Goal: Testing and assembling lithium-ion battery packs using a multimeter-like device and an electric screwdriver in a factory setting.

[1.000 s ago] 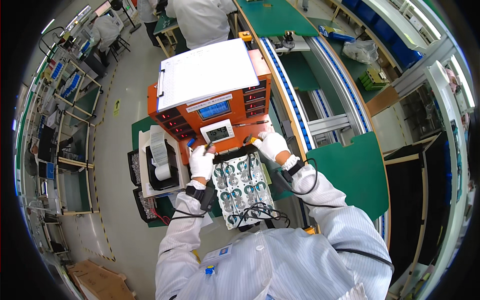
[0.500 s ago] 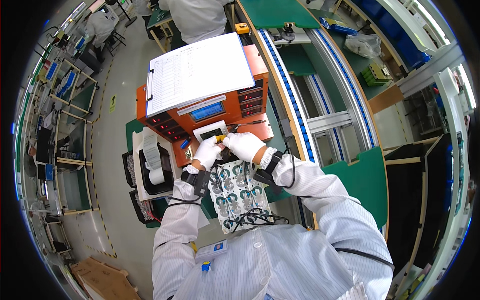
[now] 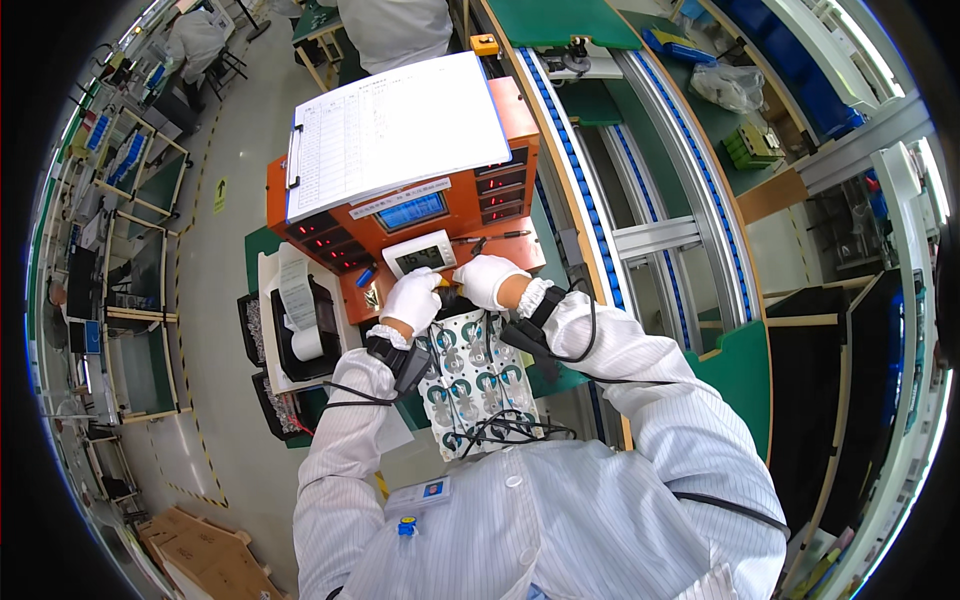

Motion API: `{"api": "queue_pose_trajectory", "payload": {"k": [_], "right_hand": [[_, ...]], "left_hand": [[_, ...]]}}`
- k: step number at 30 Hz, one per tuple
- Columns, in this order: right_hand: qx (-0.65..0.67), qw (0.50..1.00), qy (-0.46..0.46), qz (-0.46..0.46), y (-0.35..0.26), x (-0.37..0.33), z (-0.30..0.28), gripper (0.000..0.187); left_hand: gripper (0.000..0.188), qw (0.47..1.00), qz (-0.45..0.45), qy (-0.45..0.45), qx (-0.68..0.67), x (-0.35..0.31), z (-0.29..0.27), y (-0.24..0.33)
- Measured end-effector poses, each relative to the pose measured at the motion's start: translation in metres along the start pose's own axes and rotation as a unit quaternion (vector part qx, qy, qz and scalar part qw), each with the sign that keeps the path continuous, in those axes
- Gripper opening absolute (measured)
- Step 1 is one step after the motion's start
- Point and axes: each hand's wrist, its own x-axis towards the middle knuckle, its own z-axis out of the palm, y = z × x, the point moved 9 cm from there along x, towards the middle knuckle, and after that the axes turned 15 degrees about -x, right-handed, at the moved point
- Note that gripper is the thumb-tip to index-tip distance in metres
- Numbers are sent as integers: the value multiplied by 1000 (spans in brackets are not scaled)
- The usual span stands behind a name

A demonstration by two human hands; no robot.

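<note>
My gloved left hand (image 3: 413,300) and gloved right hand (image 3: 489,281) nearly meet at the front of an orange box-shaped instrument (image 3: 350,228). Fingers of both are closed around something small and mostly hidden; a bit of yellow (image 3: 443,283) shows between them. Just beyond my left fingers stands a white digital display unit (image 3: 420,254). Below the hands lies a white panel (image 3: 460,385) with rows of round grey-and-teal parts and black wires, its far end partly covered by my hands. Black cables (image 3: 500,430) lie bunched across its near end.
A clipboard with a paper form (image 3: 400,135) rests on the instrument. At the left are a black tray with a paper roll (image 3: 308,335) and dark bins of small parts (image 3: 285,410). A pen (image 3: 500,236) lies behind my right hand. A roller conveyor (image 3: 575,175) runs along the right.
Both hands have shifted slightly toward me and away from the display unit, whose screen now shows more fully. Less of the yellow bit is visible between the fingers.
</note>
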Motion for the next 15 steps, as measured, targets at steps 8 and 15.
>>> {"api": "queue_pose_trajectory", "payload": {"k": [8, 15], "right_hand": [[43, 998, 34, 1, 8, 1, 10, 28], [3, 999, 33, -5, 4, 1, 8, 29]], "left_hand": [[24, 998, -42, -20, 32, 5, 9, -5], [21, 998, -38, -18, 48, 4, 8, -3]]}}
